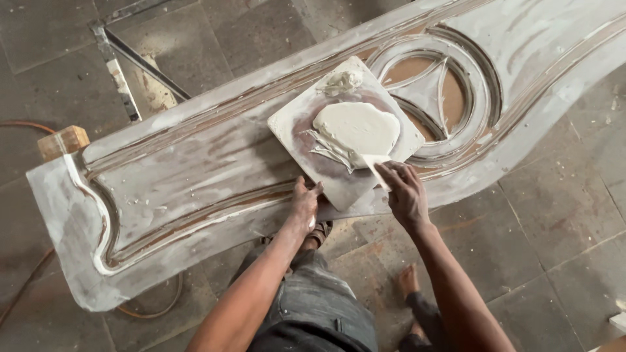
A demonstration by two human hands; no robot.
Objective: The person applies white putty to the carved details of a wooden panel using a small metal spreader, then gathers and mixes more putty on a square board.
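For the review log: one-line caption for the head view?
Right hand scrapes putty on a square board; left hand steadies it.

left hand [304, 203] on carved panel [195, 176] | right hand [405, 192] pinching scraper [376, 167] at putty [355, 128] on square board [306, 130]

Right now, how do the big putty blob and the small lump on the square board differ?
The big putty blob is smooth, flat and spread mid-board; the small lump is rough, heaped near the board's far corner. The right hand's scraper touches the blob, not the lump. Both are off-white.
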